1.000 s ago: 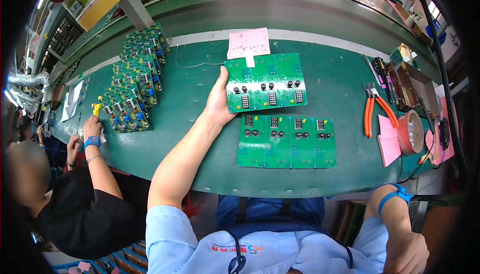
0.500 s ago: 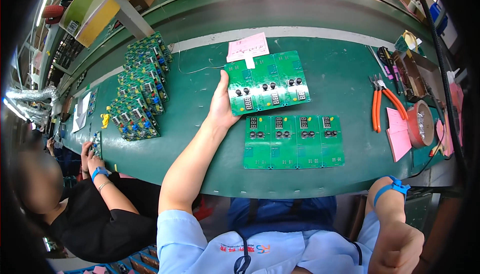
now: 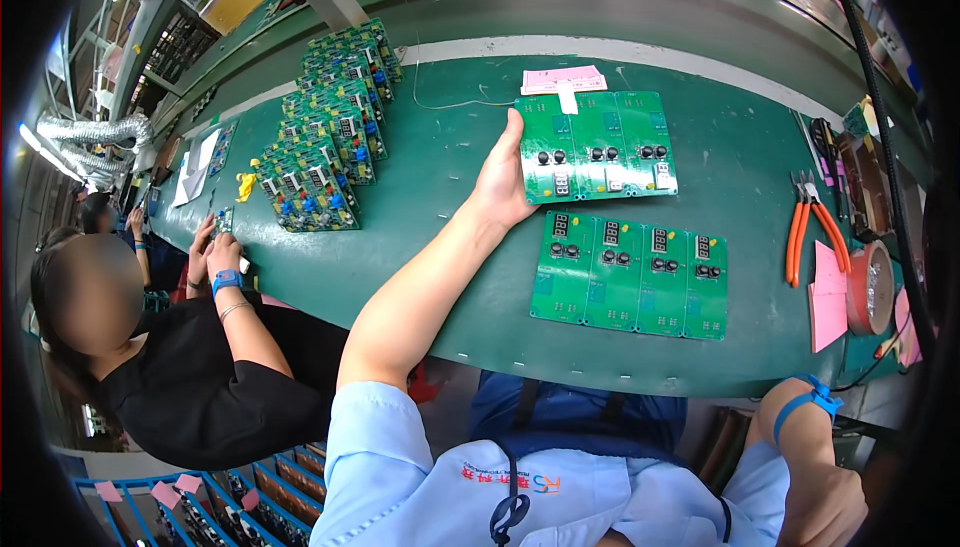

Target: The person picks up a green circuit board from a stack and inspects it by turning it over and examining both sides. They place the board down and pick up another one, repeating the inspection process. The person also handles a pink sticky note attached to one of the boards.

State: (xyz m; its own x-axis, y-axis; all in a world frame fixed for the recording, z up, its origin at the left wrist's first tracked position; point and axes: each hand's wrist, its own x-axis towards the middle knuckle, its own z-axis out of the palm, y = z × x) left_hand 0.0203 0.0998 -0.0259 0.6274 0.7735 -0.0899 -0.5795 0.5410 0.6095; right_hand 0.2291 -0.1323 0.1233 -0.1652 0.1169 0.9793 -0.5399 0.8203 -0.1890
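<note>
My left hand [image 3: 507, 172] is closed on the left edge of a green circuit board panel [image 3: 600, 127], tilted up over the bench, with black buttons and small digit displays along its near side. A white strip [image 3: 568, 98] sticks up at its far edge, in front of a pink paper slip [image 3: 580, 78]. Just nearer to me, a second circuit board panel [image 3: 610, 287] lies flat on the green mat. My right hand [image 3: 825, 505], below a blue wrist strap [image 3: 812, 404], hangs off the bench's front edge at lower right with curled fingers; their inside is hidden.
Rows of upright populated boards [image 3: 320, 187] stand at left. Orange-handled cutters [image 3: 815, 227], a pink paper pad [image 3: 828, 297] and a tape roll [image 3: 870, 287] lie at right. A co-worker [image 3: 230, 367] handles a small board on the left. Blue racks [image 3: 240, 502] stand at lower left.
The whole view has swung, so the bench and its things sit farther right in the picture. My left hand keeps hold of the panel; my right hand remains low with fingers curled.
</note>
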